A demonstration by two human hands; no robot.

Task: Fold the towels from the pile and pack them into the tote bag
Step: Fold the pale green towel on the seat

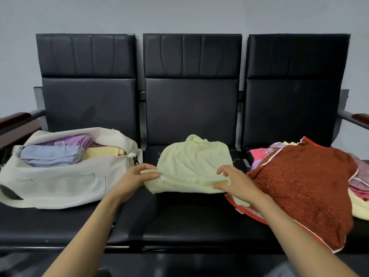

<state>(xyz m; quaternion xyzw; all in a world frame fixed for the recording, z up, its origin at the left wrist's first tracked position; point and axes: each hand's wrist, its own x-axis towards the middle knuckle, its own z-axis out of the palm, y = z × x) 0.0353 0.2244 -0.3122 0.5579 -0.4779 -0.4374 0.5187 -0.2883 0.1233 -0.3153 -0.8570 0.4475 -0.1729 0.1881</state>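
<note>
We are pinching the near edge of the pale green towel (191, 164) with both hands. Our left hand (137, 175) is curling its fingers over the near-left corner and gripping a rolled fold of cloth there. Our right hand (233, 182) is nipping the near-right corner between thumb and fingers, with the index finger lifting a little above the rest. The towel is lying on the middle seat (179, 220) of a black three-seat bench, already doubled over, with a small hump of cloth sticking up at its far edge.

To our left, the cream tote bag (60, 184) is lying on its side on the left seat with its mouth gaping open (a dark clip is hanging at its right end). Folded towels are sitting inside it: a light blue towel (52, 154) nearest us, a purple towel (73, 139) behind it and a yellow towel (103, 151) to the right.

To our right, the pile (359, 182) is occupying the right seat. A large rust-red towel (303, 182) is lying on top of it, drooping over the front of the seat and touching our right forearm. Pink, patterned and pale yellow cloth is peeking out from under and behind it.

A grey wall (179, 15) is standing behind the bench.
</note>
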